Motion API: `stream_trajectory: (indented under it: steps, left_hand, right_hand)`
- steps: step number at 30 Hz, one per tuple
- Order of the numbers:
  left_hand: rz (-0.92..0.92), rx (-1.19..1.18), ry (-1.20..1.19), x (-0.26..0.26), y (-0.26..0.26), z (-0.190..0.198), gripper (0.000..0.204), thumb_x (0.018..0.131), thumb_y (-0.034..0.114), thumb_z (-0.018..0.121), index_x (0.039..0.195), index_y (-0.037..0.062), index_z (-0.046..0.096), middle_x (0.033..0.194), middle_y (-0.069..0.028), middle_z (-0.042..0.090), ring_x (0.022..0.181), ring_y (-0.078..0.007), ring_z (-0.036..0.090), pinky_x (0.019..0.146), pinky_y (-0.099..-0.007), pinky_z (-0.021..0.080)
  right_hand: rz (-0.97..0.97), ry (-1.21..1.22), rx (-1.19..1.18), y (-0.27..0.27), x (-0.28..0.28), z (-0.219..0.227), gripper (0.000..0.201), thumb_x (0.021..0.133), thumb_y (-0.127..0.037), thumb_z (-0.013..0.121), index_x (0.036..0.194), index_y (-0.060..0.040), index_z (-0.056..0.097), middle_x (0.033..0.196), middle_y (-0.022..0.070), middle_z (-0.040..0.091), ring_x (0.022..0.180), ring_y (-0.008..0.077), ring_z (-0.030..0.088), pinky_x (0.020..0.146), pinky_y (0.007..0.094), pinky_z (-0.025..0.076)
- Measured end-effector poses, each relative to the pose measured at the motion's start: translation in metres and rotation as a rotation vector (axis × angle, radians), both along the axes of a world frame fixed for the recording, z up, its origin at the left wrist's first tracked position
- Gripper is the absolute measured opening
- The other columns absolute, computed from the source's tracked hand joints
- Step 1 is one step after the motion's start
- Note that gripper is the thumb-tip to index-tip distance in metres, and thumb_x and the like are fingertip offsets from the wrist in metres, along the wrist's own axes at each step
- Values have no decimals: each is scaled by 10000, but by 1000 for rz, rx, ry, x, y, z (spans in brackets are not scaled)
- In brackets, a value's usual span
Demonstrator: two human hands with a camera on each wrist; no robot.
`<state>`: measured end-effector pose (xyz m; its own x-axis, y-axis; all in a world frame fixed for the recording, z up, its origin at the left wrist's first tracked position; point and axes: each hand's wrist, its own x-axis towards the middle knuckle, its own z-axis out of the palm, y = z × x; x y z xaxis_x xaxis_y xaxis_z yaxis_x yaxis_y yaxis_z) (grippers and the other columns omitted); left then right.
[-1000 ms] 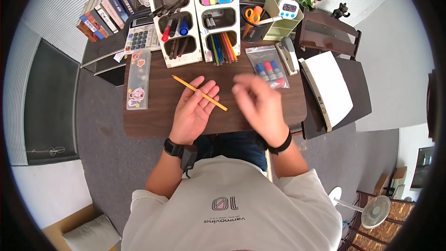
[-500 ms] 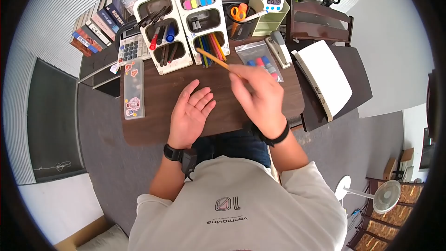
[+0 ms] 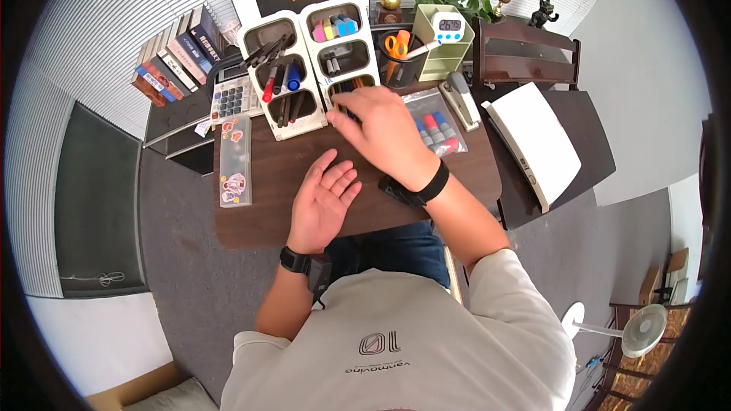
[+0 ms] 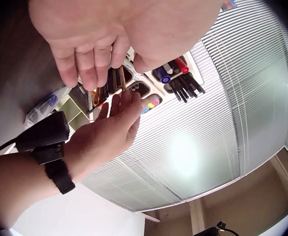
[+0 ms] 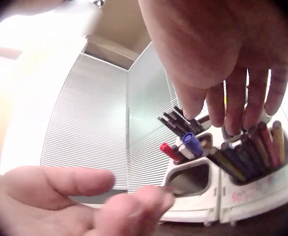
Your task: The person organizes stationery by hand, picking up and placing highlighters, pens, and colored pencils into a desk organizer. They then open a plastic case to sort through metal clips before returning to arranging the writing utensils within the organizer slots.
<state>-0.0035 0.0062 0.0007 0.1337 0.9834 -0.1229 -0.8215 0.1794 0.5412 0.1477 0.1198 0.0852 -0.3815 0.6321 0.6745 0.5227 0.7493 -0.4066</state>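
Observation:
My right hand (image 3: 388,133) reaches over the lowest compartment of the right-hand white organizer (image 3: 371,110). Its fingers stretch out just above the upright colored pencils (image 5: 252,152), with no pencil showing between them. In the head view the hand hides most of these pencils. My left hand (image 3: 324,205) hovers palm up over the front of the desk, fingers relaxed and holding nothing. Beside it stands the other white organizer (image 3: 288,133), with red and blue markers (image 3: 294,76) in its middle compartment.
A clear bag of markers (image 3: 438,133) and a stapler (image 3: 459,99) lie on the right of the desk (image 3: 266,221). On the left are a stickered pencil case (image 3: 235,160) and a calculator (image 3: 231,99). Behind stand a mesh pen cup (image 3: 400,72) and a green holder (image 3: 442,61) with a timer.
My right hand took the yellow pencil from my left palm and carried it forward to the colored-pencil compartment. No pencil shows in its fingers now. The left hand stays palm up.

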Motion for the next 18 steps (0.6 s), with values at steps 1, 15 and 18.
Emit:
stream_trajectory:
  steps: [1, 15, 18]
  left_hand:
    - [-9, -7, 3, 1, 0, 0, 490, 1099, 341, 465, 1517, 86, 443, 1322, -105, 638, 1215, -219, 601, 1091, -426, 470]
    - [-12, -13, -8, 0, -1, 0, 462, 1090, 320, 494, 1489, 88, 481, 1255, -78, 663, 1159, -205, 621, 1053, -418, 497]
    - [-18, -12, 42, 0, -2, 5, 444, 1085, 286, 517, 1481, 88, 493, 1182, -46, 660, 1072, -161, 611, 979, -372, 501]
  right_hand:
    - [-19, 9, 45, 7, 1, 6, 183, 888, -198, 735, 1019, -71, 746, 880, 91, 690, 921, 317, 665, 813, 443, 519]
    - [-31, -9, 305, 41, 12, 27, 158, 873, -81, 739, 1031, -80, 728, 922, 74, 693, 827, 284, 662, 734, 396, 551]
    - [-98, 299, 137, -14, 34, 38, 221, 897, -29, 743, 1116, -62, 731, 900, 82, 698, 757, 212, 654, 696, 333, 537]
